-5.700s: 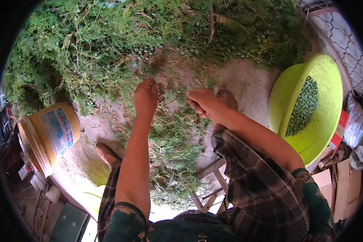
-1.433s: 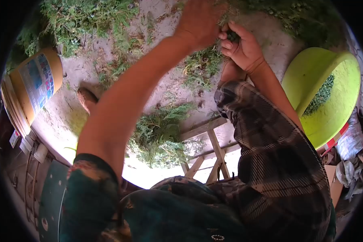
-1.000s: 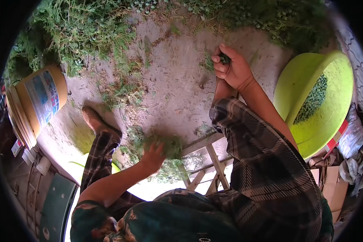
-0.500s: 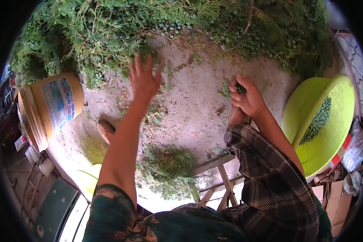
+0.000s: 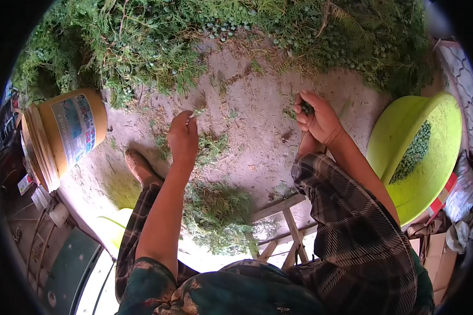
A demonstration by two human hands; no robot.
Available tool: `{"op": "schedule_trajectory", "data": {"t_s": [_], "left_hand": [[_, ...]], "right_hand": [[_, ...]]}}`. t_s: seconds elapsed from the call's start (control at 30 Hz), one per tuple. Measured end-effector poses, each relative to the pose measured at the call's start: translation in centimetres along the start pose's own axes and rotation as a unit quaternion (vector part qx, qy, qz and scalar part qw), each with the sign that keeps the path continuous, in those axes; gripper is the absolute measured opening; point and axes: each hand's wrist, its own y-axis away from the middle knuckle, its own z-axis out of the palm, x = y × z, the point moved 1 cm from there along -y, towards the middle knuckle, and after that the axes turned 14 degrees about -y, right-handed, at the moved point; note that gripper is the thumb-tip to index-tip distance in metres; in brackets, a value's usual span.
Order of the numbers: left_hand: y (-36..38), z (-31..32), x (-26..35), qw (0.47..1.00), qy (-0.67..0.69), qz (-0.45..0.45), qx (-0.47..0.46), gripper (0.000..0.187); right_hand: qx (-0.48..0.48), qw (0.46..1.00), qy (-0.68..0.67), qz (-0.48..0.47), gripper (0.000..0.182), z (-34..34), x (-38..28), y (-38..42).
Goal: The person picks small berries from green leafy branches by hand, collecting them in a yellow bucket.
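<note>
My left hand (image 5: 183, 137) is above the floor, its fingers closed in a pinch on a small pale-green sprig (image 5: 198, 112). Loose clippings (image 5: 211, 148) lie on the ground just beside it. Near my right knee, my right hand (image 5: 320, 119) is curled around small green cones (image 5: 307, 107), partly hidden by the fingers. A few more green bits show on the floor just left of that hand. Cut evergreen branches (image 5: 157, 47), thick with bluish-green cones (image 5: 223, 26), are heaped along the far side, beyond both hands.
A lime-green basin (image 5: 439, 157) on the right holds a mass of green cones (image 5: 412, 155). To the left stands a tan bucket (image 5: 84, 126) with a label. A pile of clippings (image 5: 215, 205) lies before a wooden stool frame (image 5: 278, 210). My shoe (image 5: 139, 165) rests at left.
My left hand has drawn back from the branches toward me, going from spread fingers to a pinch on a sprig. My right hand stays closed in nearly the same place.
</note>
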Motion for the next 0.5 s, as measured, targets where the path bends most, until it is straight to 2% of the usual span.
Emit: {"op": "schedule_trajectory", "data": {"t_s": [0.07, 0.13, 0.2, 0.27, 0.33, 0.37, 0.4, 0.47, 0.5], "left_hand": [[-1.6, 0.7, 0.2, 1.000, 0.007, -0.020, -0.009, 0.023], [-2.1, 1.6, 0.6, 0.998, -0.054, 0.013, 0.026, 0.021], [-2.3, 2.0, 0.1, 0.999, -0.043, 0.014, 0.014, 0.019], [-2.0, 1.7, 0.6, 0.999, -0.035, 0.018, 0.006, 0.017], [-0.4, -0.2, 3.8, 0.996, 0.081, -0.027, 0.010, 0.016], [0.4, -0.8, 5.6, 0.993, 0.111, -0.041, -0.025, 0.016], [1.2, -1.0, 6.9, 0.985, 0.158, -0.017, -0.066, 0.016], [2.6, -1.2, 9.3, 0.923, 0.342, -0.023, -0.176, 0.016], [2.7, -1.6, 10.0, 0.921, 0.346, -0.020, -0.179, 0.016]], "right_hand": [[-0.016, 1.000, 0.023, 0.014, 0.022, 0.2, 0.1, -0.2], [-0.017, 0.999, 0.023, 0.043, 0.022, 0.2, 0.6, -0.4], [-0.018, 0.997, 0.023, 0.072, 0.022, 0.3, 1.4, -0.5], [-0.062, 0.991, 0.056, 0.103, 0.023, 0.7, 2.4, -0.9], [-0.068, 0.988, 0.072, 0.116, 0.025, 1.8, 2.9, -0.8], [-0.072, 0.986, 0.047, 0.141, 0.026, 2.4, 3.5, -0.8], [-0.076, 0.983, 0.022, 0.166, 0.027, 2.8, 4.0, -0.8], [-0.069, 0.981, 0.012, 0.183, 0.029, 3.1, 4.5, -0.9], [-0.086, 0.978, 0.001, 0.188, 0.031, 3.5, 4.6, -0.8]]}}
